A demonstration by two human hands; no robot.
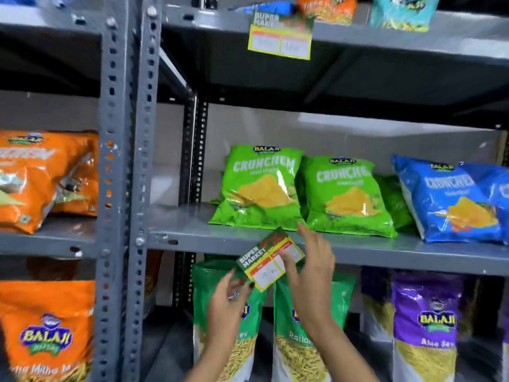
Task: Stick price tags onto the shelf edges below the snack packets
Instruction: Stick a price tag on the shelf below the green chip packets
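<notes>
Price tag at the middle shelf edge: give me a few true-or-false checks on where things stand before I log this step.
1. Both hands hold the price tag against the middle shelf edge. True: left hand at its lower corner, right hand on its right side.
2. The tag sits level. False: it is tilted, right end higher.
3. Blue Crunchex packets stand directly above the tag. False: green Crunchex packets do; the blue packet is further right.
4. Another price tag already hangs on the top shelf edge. True.
5. The packets below the tag are purple. False: green Ratlami packets.
</notes>
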